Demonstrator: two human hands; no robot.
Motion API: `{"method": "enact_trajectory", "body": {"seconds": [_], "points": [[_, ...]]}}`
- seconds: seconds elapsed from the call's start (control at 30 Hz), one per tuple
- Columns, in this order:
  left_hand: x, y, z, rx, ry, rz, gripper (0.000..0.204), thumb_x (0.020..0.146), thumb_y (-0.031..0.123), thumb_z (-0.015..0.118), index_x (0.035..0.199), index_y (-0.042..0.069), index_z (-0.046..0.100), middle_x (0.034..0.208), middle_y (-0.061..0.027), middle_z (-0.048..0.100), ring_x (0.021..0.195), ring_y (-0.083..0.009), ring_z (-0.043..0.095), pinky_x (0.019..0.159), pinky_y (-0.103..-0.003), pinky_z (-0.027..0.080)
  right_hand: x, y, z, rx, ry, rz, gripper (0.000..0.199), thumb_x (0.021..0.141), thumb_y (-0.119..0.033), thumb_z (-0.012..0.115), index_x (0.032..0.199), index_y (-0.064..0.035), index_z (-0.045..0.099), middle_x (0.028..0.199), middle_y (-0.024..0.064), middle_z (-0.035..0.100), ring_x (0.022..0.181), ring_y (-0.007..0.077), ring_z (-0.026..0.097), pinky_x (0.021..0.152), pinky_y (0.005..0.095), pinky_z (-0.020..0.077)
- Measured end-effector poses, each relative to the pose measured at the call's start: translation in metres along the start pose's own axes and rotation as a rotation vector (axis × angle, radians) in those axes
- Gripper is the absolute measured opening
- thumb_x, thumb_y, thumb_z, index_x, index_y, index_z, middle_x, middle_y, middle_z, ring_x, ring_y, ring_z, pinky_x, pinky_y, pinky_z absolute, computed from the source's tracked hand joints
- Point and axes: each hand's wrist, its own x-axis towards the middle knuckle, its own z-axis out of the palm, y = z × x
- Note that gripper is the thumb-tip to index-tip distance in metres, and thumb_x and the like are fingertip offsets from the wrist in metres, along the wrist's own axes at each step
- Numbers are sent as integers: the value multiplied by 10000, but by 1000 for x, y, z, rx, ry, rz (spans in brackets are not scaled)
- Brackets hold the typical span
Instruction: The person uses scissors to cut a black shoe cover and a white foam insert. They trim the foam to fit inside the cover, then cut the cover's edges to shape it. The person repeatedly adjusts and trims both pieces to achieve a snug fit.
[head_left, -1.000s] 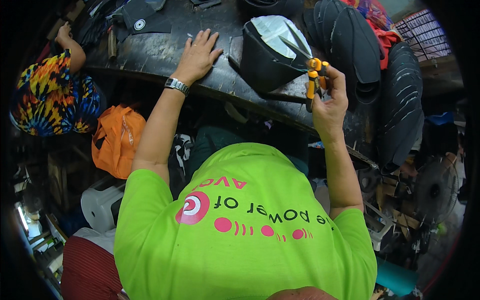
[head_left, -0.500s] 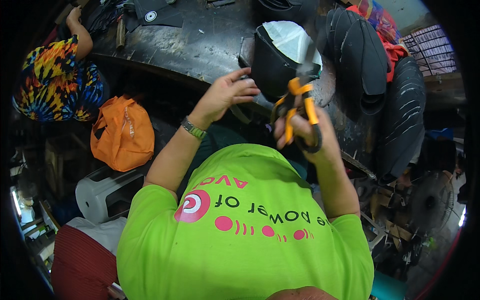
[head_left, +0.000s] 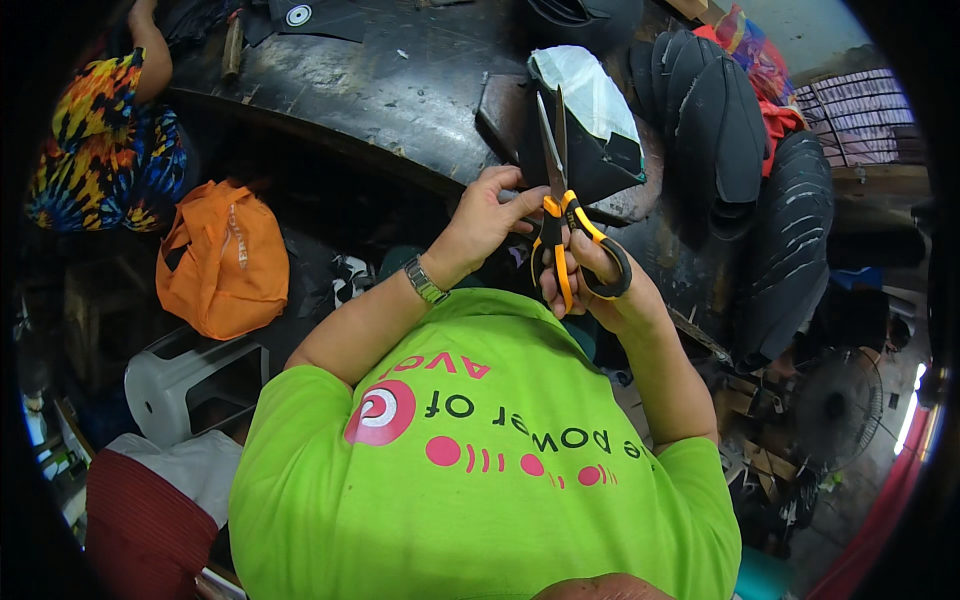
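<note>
The scissors, with orange and black handles, stand upright in front of the person's chest, blades pointing up and away and slightly parted, tips over the near edge of the worktop. The right hand is closed around the handles, fingers through the loops. The left hand is cupped beside the pivot, its fingertips touching the handles just below the blades; whether it pinches anything small there I cannot tell. A metal watch sits on the left wrist.

Just behind the blades lies a dark wedge-shaped piece with a pale lining, resting on the worktop. To its right, a row of curved black pieces leans together. An orange bag sits lower left, and another person in a tie-dye shirt works at the far left.

The risk, as I judge it, lies in the left fingertips sitting so close to the parted blades: a squeeze from the right hand could nip them. The raised tips could also catch the dark piece behind.
</note>
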Motion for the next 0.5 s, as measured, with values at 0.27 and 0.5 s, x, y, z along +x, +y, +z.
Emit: {"method": "enact_trajectory", "body": {"seconds": [0.27, 0.5], "points": [[3, -15, -2, 0, 68, 73, 443, 908, 240, 739, 1146, -116, 627, 1382, -146, 418, 989, -203, 678, 730, -272, 604, -1, 4, 2, -35, 74, 48, 465, 911, -481, 664, 972, -28, 580, 685, 86, 640, 500, 138, 618, 433, 189, 406], [-3, -23, 6, -16, 109, 108, 443, 892, 204, 757, 1163, -117, 616, 1365, -117, 404, 968, -192, 679, 713, -268, 603, -3, 8, 4, -41, 118, 85, 398, 918, -418, 683, 994, -44, 568, 686, 63, 623, 487, 116, 599, 425, 185, 399]]}}
